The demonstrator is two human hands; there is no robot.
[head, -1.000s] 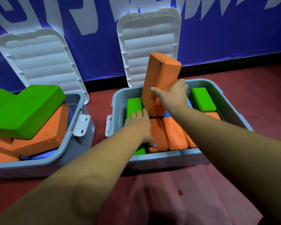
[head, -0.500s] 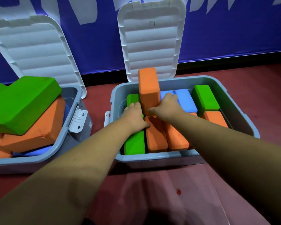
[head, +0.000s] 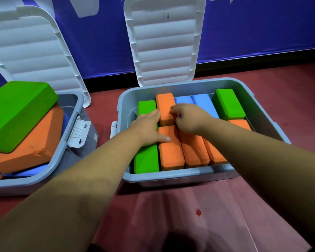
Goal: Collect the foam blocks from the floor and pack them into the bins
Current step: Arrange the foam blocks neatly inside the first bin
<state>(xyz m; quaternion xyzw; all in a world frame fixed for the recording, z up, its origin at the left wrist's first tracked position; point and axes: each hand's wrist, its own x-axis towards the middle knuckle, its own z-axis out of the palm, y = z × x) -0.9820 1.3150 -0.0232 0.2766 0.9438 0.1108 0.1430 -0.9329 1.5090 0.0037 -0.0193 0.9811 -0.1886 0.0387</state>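
On floor, right bin (head: 204, 174): lid (head: 164, 42) propped up at blue wall (head: 262, 24), foam blocks packed on edge in two rows.
Back orange block (head: 164, 104): back row, second from left, top a little higher than neighbours.
Left hand (head: 147, 128): fingers straight and together, flat on back-left green block (head: 146, 106), tips just beside or touching back orange block's left side, cannot tell which; thumb splayed wide onto front orange block (head: 171, 153).
Right hand (head: 189, 117): fingers curled narrow, tips hooked on top right edge of back orange block; thumb hidden.
Back row, right of hands: two blue blocks (head: 204, 104), then right green block (head: 228, 103).
Front row: front-left green block (head: 146, 159), then orange blocks side by side.
Left bin (head: 44, 176): second lid (head: 31, 51) open, piled above rim; big green block (head: 18, 113) tilted on top of big orange block (head: 31, 142).
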